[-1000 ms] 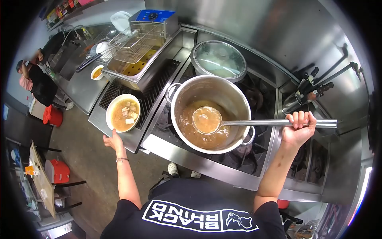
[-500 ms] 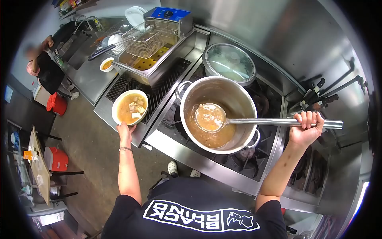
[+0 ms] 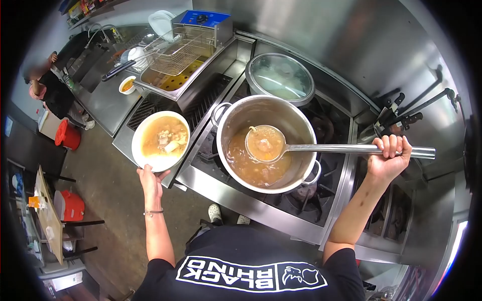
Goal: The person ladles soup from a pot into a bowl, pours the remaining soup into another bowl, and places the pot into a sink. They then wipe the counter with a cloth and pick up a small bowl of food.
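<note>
My left hand (image 3: 152, 179) grips the near edge of a white bowl (image 3: 158, 161), which is tilted and holds brown soup with pale chunks. My right hand (image 3: 389, 157) is wrapped round the long metal handle of a ladle (image 3: 331, 148). The ladle's round cup, full of brown broth with pieces in it, is inside a tall steel stockpot (image 3: 224, 165), above or at the surface of the soup (image 3: 241, 163). The pot stands on the stove, to the right of the bowl. My left fingers are partly hidden beneath the bowl.
A glass-lidded pot (image 3: 281, 78) sits behind the stockpot. Left of it is a deep fryer (image 3: 175, 90) with a wire basket (image 3: 183, 55). A small bowl (image 3: 127, 85) rests on the steel counter (image 3: 108, 108). Knives (image 3: 394, 108) hang at right. Another person (image 3: 60, 95) stands far left.
The bowl has tipped more and appears larger, raised toward me. The ladle's cup has shifted slightly within the pot and shows more solid pieces. The whole view has moved a little.
</note>
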{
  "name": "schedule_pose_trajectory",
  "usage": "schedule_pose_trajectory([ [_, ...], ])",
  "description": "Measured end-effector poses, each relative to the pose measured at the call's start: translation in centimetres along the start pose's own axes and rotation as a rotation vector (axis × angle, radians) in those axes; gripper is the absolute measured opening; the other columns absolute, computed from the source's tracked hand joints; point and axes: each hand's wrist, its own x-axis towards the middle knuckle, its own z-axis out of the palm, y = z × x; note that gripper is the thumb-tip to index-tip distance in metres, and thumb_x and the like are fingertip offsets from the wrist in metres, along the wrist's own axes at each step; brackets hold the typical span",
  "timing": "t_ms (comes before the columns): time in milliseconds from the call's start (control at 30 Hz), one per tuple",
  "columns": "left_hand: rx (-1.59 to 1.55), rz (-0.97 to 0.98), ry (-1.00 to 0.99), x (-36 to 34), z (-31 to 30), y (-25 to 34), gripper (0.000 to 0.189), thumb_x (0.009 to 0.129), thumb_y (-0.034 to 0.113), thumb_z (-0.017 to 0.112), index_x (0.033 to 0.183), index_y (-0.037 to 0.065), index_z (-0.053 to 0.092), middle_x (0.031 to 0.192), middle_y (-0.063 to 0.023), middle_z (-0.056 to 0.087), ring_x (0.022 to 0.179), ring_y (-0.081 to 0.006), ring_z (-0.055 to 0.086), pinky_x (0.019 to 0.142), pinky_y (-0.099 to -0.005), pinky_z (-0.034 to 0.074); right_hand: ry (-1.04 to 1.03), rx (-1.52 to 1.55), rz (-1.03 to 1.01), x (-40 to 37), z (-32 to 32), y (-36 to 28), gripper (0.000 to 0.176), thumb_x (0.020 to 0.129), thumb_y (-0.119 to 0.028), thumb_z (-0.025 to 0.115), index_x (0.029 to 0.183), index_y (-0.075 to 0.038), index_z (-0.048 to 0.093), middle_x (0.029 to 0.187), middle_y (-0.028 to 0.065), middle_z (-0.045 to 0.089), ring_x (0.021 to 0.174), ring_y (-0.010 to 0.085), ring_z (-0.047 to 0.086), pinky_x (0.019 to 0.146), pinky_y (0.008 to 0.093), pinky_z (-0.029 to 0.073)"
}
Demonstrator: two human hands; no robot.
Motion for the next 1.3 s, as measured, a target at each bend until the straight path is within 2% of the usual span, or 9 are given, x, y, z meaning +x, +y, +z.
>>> schedule_pose_trajectory([
  [333, -0.054, -0.039, -0.155, -6.7, 3.5, 6.7, 0.027, 0.085, 0.016, 0.041, 0.106, -0.001, 0.039, 0.104, -0.0169, 0.054, 0.083, -0.0268, 0.062, 0.058, -0.0341, 0.058, -0.094, -0.003, 0.003, 2.0, 1.4, -2.5, 0.032, 0.082, -0.013, 0.049, 0.055, -0.013, 0.031, 0.046, -0.0029, 0.026, 0.040, 0.0083, 0.024, 0.044, 0.0232, 0.025],
  [500, -0.043, -0.054, -0.314, -8.6, 5.5, 8.3, 0.025, 0.086, 0.014, 0.039, 0.104, 0.001, 0.029, 0.108, -0.0196, 0.049, 0.087, -0.0307, 0.061, 0.058, -0.0358, 0.059, -0.174, 0.002, 0.005, 3.9, 3.1, -4.6, 0.031, 0.081, -0.010, 0.048, 0.056, -0.012, 0.030, 0.047, -0.0024, 0.025, 0.041, 0.0087, 0.024, 0.048, 0.0246, 0.028],
  [733, -0.043, -0.073, -0.421, -10.6, 8.0, 8.3, 0.026, 0.087, 0.014, 0.042, 0.103, 0.003, 0.025, 0.108, -0.0204, 0.047, 0.089, -0.0313, 0.061, 0.059, -0.0377, 0.059, -0.258, -0.009, -0.014, 6.8, 5.7, -7.2, 0.030, 0.079, -0.005, 0.048, 0.056, -0.012, 0.030, 0.048, -0.0018, 0.025, 0.043, 0.0091, 0.024, 0.051, 0.0249, 0.027],
  [933, -0.050, -0.128, -0.549, -11.9, 10.5, 7.4, 0.033, 0.088, 0.016, 0.042, 0.110, 0.002, 0.021, 0.109, -0.0213, 0.046, 0.088, -0.0308, 0.061, 0.059, -0.0377, 0.059, -0.305, 0.020, -0.006, 5.2, 8.8, -5.4, 0.029, 0.079, -0.004, 0.049, 0.056, -0.012, 0.031, 0.048, -0.0018, 0.026, 0.043, 0.0091, 0.025, 0.050, 0.0246, 0.026],
  [1067, -0.037, -0.153, -0.592, -12.3, 11.4, 6.5, 0.035, 0.089, 0.017, 0.040, 0.112, 0.001, 0.018, 0.111, -0.0222, 0.043, 0.088, -0.0303, 0.061, 0.059, -0.0377, 0.059, -0.410, 0.041, -0.009, 2.5, 10.2, -4.0, 0.028, 0.079, -0.007, 0.049, 0.057, -0.013, 0.032, 0.048, -0.0022, 0.027, 0.043, 0.0086, 0.025, 0.049, 0.0241, 0.025],
  [1133, -0.058, -0.145, -0.631, -12.2, 11.7, 6.4, 0.035, 0.089, 0.015, 0.039, 0.112, 0.001, 0.017, 0.112, -0.0225, 0.042, 0.089, -0.0302, 0.060, 0.059, -0.0373, 0.059, -0.698, 0.047, 0.030, 1.0, 10.7, -3.9, 0.028, 0.080, -0.009, 0.047, 0.056, -0.013, 0.033, 0.047, -0.0026, 0.028, 0.042, 0.0084, 0.026, 0.049, 0.0245, 0.026],
  [1167, -0.047, -0.149, -0.622, -12.3, 11.9, 6.5, 0.035, 0.089, 0.015, 0.038, 0.112, 0.002, 0.016, 0.112, -0.0224, 0.041, 0.089, -0.0301, 0.060, 0.060, -0.0368, 0.059, -0.699, 0.048, 0.032, -0.2, 11.0, -3.7, 0.028, 0.080, -0.009, 0.047, 0.056, -0.013, 0.033, 0.047, -0.0026, 0.028, 0.042, 0.0084, 0.026, 0.049, 0.0245, 0.026],
  [1267, -0.075, -0.148, -0.632, -12.0, 12.0, 6.3, 0.035, 0.089, 0.015, 0.038, 0.112, 0.001, 0.016, 0.112, -0.0225, 0.041, 0.089, -0.0302, 0.060, 0.060, -0.0367, 0.059, -0.820, 0.025, -0.110, -3.6, 11.6, -3.3, 0.027, 0.082, -0.011, 0.043, 0.057, -0.014, 0.034, 0.048, -0.0032, 0.027, 0.041, 0.0081, 0.025, 0.047, 0.0226, 0.026],
  [1300, -0.082, -0.147, -0.627, -11.9, 12.0, 6.3, 0.035, 0.089, 0.015, 0.038, 0.112, 0.001, 0.016, 0.112, -0.0225, 0.041, 0.089, -0.0302, 0.060, 0.060, -0.0367, 0.059, -0.944, -0.011, -0.159, -4.4, 11.6, -3.3, 0.027, 0.081, -0.009, 0.043, 0.056, -0.014, 0.034, 0.047, -0.0036, 0.028, 0.038, 0.0078, 0.026, 0.044, 0.0206, 0.025],
])
